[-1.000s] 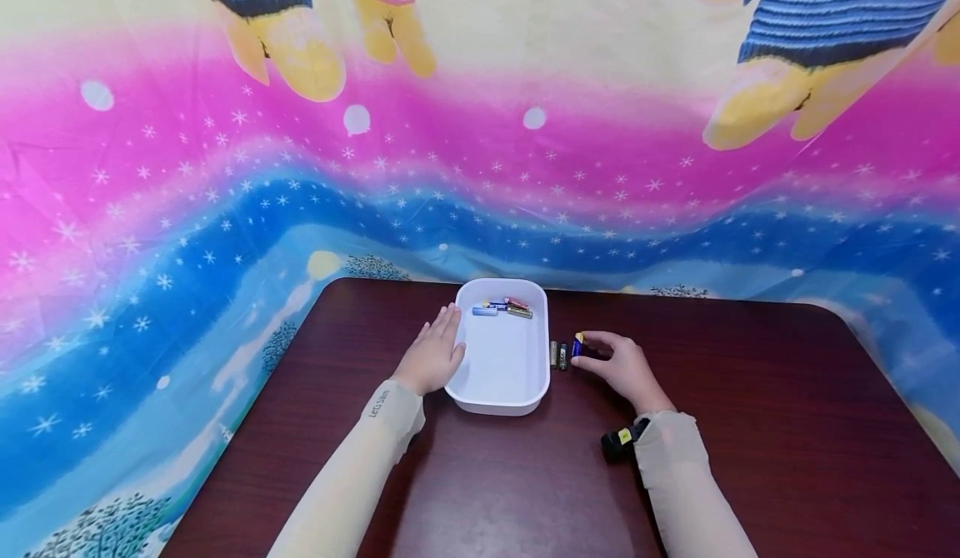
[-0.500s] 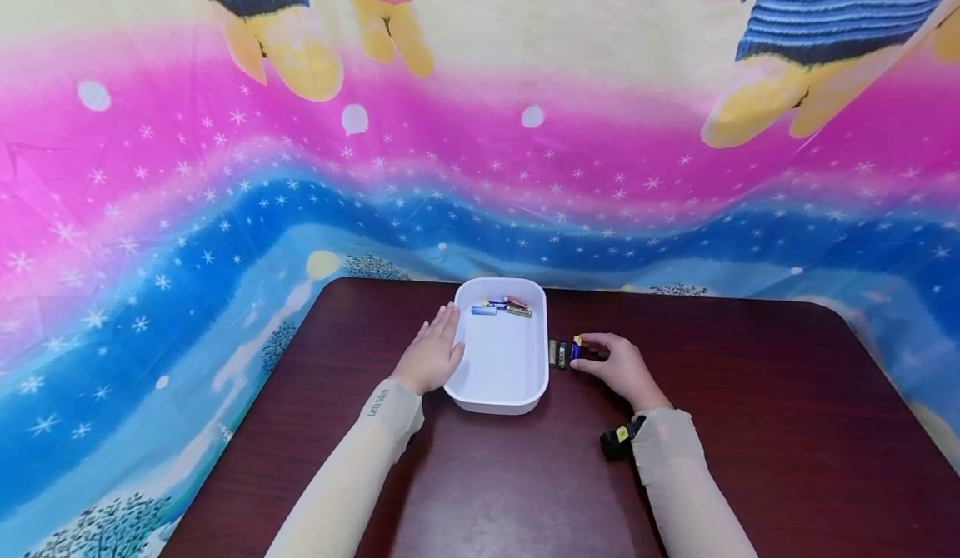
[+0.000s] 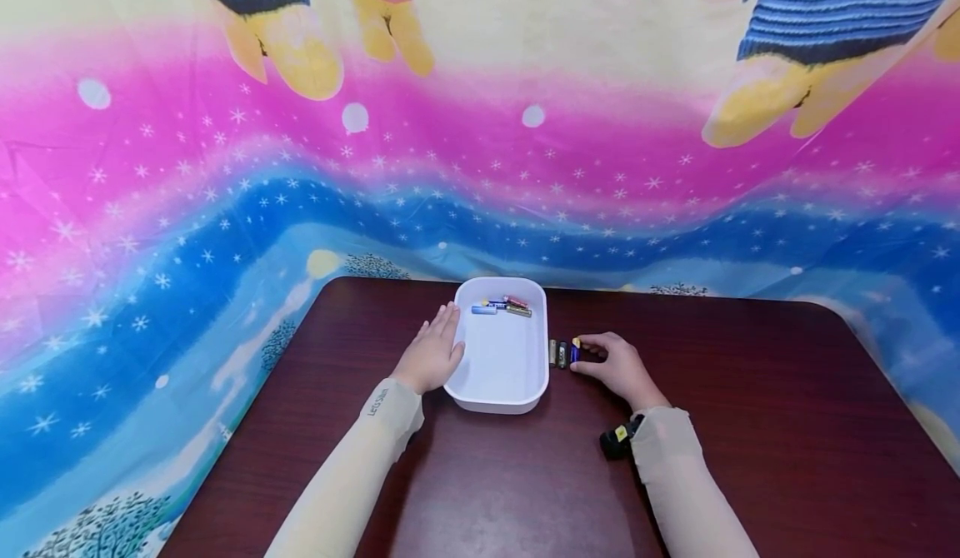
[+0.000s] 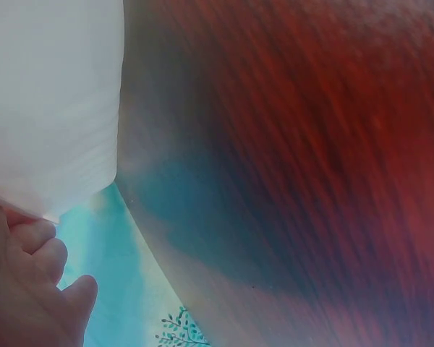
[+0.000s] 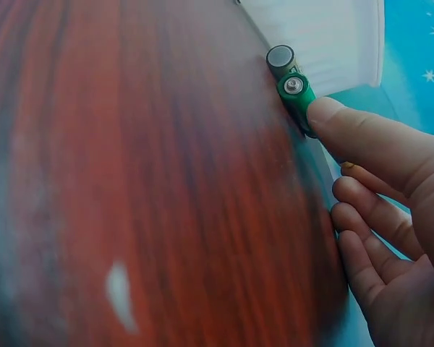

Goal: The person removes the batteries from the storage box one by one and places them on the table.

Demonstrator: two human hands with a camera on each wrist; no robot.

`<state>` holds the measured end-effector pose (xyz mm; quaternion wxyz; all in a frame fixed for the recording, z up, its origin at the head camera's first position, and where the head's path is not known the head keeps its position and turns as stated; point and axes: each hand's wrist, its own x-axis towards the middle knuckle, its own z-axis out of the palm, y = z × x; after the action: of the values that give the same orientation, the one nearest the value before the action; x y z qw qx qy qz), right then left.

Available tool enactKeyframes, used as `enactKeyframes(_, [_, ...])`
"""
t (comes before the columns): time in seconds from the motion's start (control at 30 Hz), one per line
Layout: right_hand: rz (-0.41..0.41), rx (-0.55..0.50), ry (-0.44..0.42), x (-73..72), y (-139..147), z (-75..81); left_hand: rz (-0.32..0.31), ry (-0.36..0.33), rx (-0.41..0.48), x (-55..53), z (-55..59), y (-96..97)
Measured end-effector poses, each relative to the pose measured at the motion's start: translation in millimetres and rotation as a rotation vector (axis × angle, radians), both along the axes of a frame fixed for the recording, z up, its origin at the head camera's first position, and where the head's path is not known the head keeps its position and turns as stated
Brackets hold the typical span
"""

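My left hand (image 3: 431, 356) lies with extended fingers along the left rim of a white plastic tray (image 3: 497, 375); in the left wrist view its fingers touch the tray's wall (image 4: 50, 108). To the right of the tray, my right hand (image 3: 618, 368) pinches a blue battery with a yellow end (image 3: 575, 351) between thumb and fingers. Left of it, two more batteries stand side by side in the row: a dark one (image 3: 562, 355) and a gold-toned one (image 3: 552, 353) beside the tray. In the right wrist view my thumb (image 5: 376, 141) mostly hides the blue battery, beside a green-banded battery (image 5: 295, 90).
Several batteries lie inside the tray at its far end, among them a light-blue one (image 3: 483, 310), a gold one (image 3: 519, 311) and a red one (image 3: 516, 301). The dark wood table (image 3: 510, 483) meets a patterned cloth (image 3: 450, 166) at its back edge.
The blue battery in my right hand has come down a little and slightly left, and now lines up more nearly with the two beside it. My left hand has stayed at the tray's rim.
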<state>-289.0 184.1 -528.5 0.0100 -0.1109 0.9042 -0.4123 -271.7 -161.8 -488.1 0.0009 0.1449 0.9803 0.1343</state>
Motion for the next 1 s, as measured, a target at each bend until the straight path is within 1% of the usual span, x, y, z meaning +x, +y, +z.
enactKeyframes(0.33, [0.012,0.031,0.04,2.3,-3.6,1.6,-0.004,-0.002,0.01,0.3,-0.2,-1.1])
enactKeyframes(0.7, [0.029,0.063,0.033,2.5,-5.8,5.1,0.001,-0.007,0.016,0.4,0.2,-0.4])
enactKeyframes(1.0, [0.041,0.102,0.018,-0.3,-7.0,5.3,-0.007,0.022,0.028,-1.3,-3.3,-1.2])
